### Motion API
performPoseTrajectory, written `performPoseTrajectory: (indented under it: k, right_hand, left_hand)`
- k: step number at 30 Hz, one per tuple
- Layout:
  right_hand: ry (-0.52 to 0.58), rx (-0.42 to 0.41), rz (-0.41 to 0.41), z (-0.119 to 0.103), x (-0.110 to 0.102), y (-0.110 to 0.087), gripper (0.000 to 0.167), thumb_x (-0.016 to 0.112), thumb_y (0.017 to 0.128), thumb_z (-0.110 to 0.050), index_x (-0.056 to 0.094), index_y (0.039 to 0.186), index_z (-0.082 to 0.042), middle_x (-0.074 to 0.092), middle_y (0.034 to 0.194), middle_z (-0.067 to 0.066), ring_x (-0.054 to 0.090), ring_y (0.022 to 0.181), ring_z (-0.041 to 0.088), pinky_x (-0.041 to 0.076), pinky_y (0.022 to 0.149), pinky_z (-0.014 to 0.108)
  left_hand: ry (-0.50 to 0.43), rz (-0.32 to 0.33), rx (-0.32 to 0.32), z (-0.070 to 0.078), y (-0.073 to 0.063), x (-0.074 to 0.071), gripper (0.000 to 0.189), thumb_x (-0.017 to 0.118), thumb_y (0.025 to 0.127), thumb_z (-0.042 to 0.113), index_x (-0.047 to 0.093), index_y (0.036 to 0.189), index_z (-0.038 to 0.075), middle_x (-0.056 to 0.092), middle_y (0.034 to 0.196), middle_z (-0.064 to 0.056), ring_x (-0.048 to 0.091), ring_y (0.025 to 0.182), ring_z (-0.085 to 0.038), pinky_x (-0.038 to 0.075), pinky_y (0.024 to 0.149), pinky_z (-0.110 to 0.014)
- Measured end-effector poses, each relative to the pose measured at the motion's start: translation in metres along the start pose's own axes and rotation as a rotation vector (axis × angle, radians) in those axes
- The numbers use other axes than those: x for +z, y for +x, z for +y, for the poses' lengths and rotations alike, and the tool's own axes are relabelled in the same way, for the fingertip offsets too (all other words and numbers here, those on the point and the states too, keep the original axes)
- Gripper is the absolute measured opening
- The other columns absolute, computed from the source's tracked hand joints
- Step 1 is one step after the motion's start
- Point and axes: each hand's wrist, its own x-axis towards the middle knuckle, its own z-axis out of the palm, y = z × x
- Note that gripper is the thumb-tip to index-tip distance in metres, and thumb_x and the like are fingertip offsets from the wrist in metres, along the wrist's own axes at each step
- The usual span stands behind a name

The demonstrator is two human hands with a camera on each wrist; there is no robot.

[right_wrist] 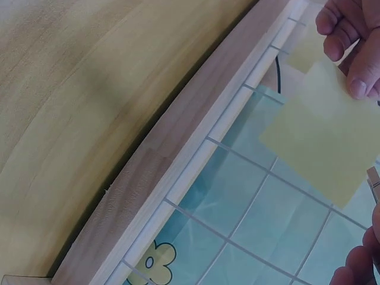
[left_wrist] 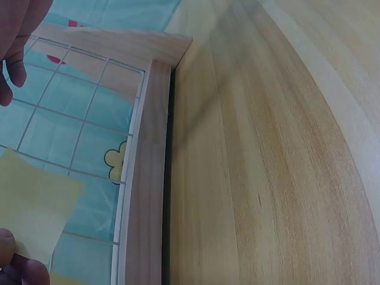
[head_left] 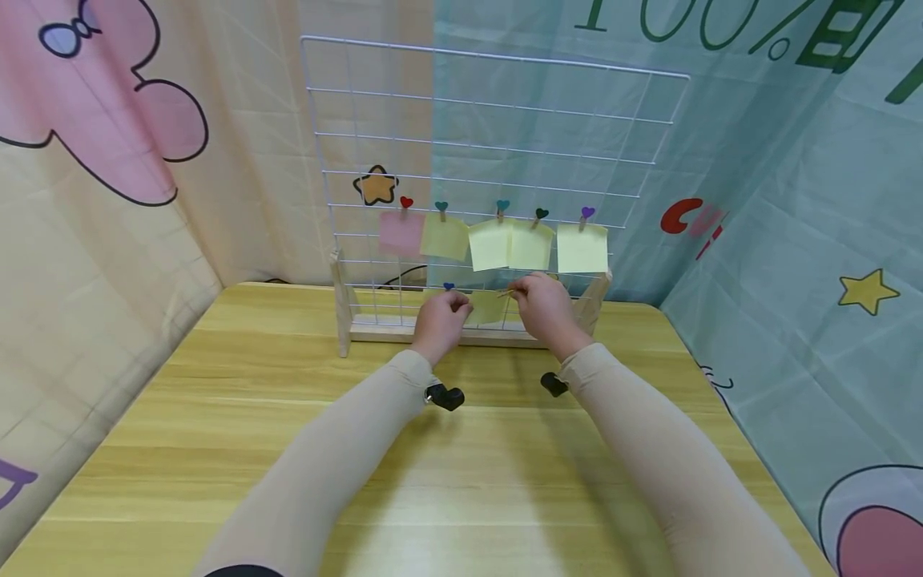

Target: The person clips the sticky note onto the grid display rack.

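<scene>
My left hand (head_left: 441,322) pinches a yellow sticky note (head_left: 488,307) by its left edge, low in front of a white wire grid (head_left: 497,148). In the right wrist view the note (right_wrist: 326,133) hangs tilted, the left thumb over its corner. My right hand (head_left: 546,308) holds a small wooden clothespin (right_wrist: 373,178) close to the note's other side; whether they touch, I cannot tell. A blue heart clip (head_left: 449,286) shows just above my left hand, with another yellow note (right_wrist: 306,50) partly hidden behind that hand.
Higher on the grid, heart clips hold a pink note (head_left: 401,233) and several yellow notes (head_left: 582,249). The grid stands in a wooden base (head_left: 382,332) on a wood-grain table (head_left: 461,481). Printed curtains (head_left: 786,240) hang behind and at the sides.
</scene>
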Motion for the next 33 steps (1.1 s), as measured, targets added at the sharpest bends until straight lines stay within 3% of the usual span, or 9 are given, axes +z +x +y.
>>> performPoseTrajectory:
  k: [20, 33]
  right_hand:
    - [-0.002, 0.038, -0.007, -0.001, 0.007, 0.007, 0.025, 0.059, 0.109, -0.019, 0.077, 0.121, -0.007, 0.073, 0.123, 0.013, 0.07, 0.113, 0.032, 0.058, 0.096, 0.047]
    - [0.008, 0.063, 0.035, 0.002, 0.019, 0.011, 0.025, 0.058, 0.109, -0.017, 0.077, 0.12, -0.006, 0.072, 0.121, 0.015, 0.065, 0.118, 0.035, 0.054, 0.103, 0.05]
  left_hand:
    - [0.041, 0.007, 0.009, -0.003, 0.004, 0.003, 0.024, 0.064, 0.106, 0.027, 0.076, 0.122, 0.015, 0.076, 0.119, -0.004, 0.069, 0.112, -0.025, 0.055, 0.099, -0.042]
    - [0.073, 0.037, 0.017, -0.004, 0.005, 0.005, 0.024, 0.064, 0.106, 0.03, 0.078, 0.12, 0.016, 0.078, 0.118, -0.003, 0.071, 0.112, -0.025, 0.056, 0.097, -0.042]
